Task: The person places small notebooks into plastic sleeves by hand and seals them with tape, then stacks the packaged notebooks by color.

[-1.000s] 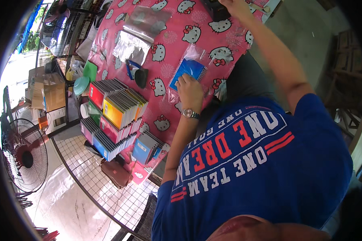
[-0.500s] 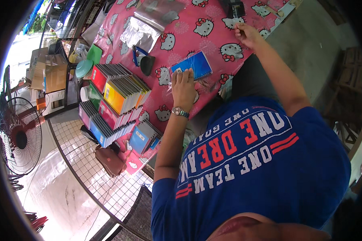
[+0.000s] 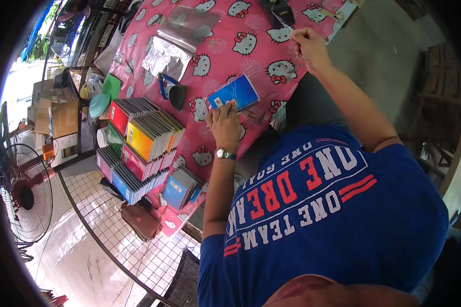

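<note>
A blue notebook (image 3: 235, 92) in a clear plastic cover lies on the pink cartoon-cat tablecloth (image 3: 251, 46). My left hand (image 3: 224, 125), with a wristwatch, presses its fingers on the notebook's near corner. My right hand (image 3: 308, 43) is stretched to the far side of the table, thumb and fingers pinched on a thin clear strip of tape beside a dark tape dispenser (image 3: 281, 11).
Stacks of coloured notebooks (image 3: 143, 135) fill the table's left end, with a smaller pile (image 3: 182, 187) nearer me. Blue-handled scissors (image 3: 164, 84) and clear plastic sheets (image 3: 174, 36) lie further along. A wire grid (image 3: 128, 240), a floor fan (image 3: 25, 192) and cardboard boxes (image 3: 61, 112) stand left.
My right hand has drawn back from the table's far edge to beside the tape dispenser, fingers pinched. My left hand stays on the blue notebook.
</note>
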Demonstrator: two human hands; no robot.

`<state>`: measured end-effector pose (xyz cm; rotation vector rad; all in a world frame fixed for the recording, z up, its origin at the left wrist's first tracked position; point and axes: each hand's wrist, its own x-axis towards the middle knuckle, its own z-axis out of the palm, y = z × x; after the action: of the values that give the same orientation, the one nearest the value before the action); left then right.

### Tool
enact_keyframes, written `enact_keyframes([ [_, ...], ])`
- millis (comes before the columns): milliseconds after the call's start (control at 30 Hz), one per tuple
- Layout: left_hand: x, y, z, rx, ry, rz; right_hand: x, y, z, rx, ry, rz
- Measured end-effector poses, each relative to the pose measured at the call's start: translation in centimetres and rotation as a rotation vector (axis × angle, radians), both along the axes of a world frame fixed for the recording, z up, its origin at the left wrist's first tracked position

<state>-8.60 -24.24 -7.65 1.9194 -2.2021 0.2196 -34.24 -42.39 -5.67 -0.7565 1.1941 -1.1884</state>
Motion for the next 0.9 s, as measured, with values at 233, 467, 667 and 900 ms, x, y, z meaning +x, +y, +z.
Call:
enact_keyframes([
  [233,-0.4,-0.2,0.2,0.002,-0.001,0.01,2.9,-0.1,0.6,-0.094,-0.09,0.069],
  [467,-0.3,-0.1,0.1,0.009,-0.008,0.014,-1.8,0.8,-2.0,0.051,0.08,-0.054],
  [667,0.2,0.1,0.0,0.012,0.009,0.001,-2.5,0.4,-5.8,-0.188,0.604,-0.181],
  [900,-0.1,0.0,-0.2,0.016,-0.01,0.015,-1.3,1.0,-1.8,0.086,0.067,0.007],
])
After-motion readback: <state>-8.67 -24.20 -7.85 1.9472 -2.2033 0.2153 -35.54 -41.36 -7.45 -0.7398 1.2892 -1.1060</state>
